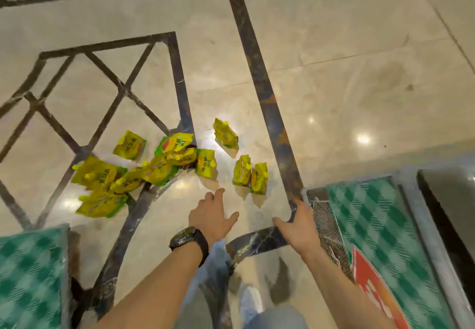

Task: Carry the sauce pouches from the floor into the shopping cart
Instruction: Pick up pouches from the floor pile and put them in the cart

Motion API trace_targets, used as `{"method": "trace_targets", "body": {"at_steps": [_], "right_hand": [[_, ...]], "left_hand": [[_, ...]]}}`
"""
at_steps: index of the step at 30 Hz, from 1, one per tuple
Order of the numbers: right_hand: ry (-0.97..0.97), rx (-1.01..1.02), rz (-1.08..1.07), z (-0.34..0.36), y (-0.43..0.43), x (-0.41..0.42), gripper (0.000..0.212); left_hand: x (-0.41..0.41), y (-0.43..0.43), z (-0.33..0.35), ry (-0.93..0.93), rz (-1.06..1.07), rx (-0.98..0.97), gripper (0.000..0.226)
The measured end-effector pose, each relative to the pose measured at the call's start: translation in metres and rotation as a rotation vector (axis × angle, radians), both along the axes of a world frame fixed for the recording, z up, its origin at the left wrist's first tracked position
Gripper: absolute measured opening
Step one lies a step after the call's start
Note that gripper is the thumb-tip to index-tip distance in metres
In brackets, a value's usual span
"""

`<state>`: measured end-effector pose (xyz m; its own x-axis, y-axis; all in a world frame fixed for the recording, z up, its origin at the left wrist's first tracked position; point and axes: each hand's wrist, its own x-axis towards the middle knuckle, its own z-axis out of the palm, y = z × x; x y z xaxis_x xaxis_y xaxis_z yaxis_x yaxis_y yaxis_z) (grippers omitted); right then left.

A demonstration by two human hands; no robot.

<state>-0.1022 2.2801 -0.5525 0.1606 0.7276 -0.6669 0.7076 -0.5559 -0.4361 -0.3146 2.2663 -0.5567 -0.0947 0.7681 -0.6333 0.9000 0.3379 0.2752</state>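
Note:
Several yellow-green sauce pouches lie scattered on the marble floor. A heap of pouches (123, 174) is at the left, one pouch (225, 133) lies apart farther off, and a pair of pouches (250, 174) stands at the right. My left hand (212, 215), with a dark watch on its wrist, reaches out open just short of the pouches, holding nothing. My right hand (297, 222) is stretched out open to the right of it, also holding nothing. No shopping cart is in view.
The beige marble floor (334, 84) has dark inlaid bands (259, 77). Green checkered mats lie at the lower left (28, 277) and the right (372, 226), the right one with a red mark. A dark ledge (452, 200) is at the far right. My legs show at the bottom.

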Motion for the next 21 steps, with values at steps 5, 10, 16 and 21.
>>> {"method": "trace_targets", "body": {"at_steps": [5, 10, 16, 21], "right_hand": [[0.027, -0.057, -0.145, -0.174, 0.054, -0.014, 0.086], [0.046, 0.028, -0.228, -0.333, 0.081, -0.028, 0.086], [0.005, 0.234, -0.339, -0.431, 0.092, -0.045, 0.022], [-0.017, 0.348, -0.098, -0.429, 0.117, 0.008, 0.025]], "left_hand": [[-0.007, 0.055, -0.184, -0.058, 0.059, -0.087, 0.081], [0.012, 0.093, -0.335, -0.135, 0.191, -0.022, 0.095], [0.046, 0.118, -0.421, -0.263, 0.382, 0.248, 0.071], [0.003, 0.132, -0.441, -0.423, 0.102, 0.3, 0.043]]}}
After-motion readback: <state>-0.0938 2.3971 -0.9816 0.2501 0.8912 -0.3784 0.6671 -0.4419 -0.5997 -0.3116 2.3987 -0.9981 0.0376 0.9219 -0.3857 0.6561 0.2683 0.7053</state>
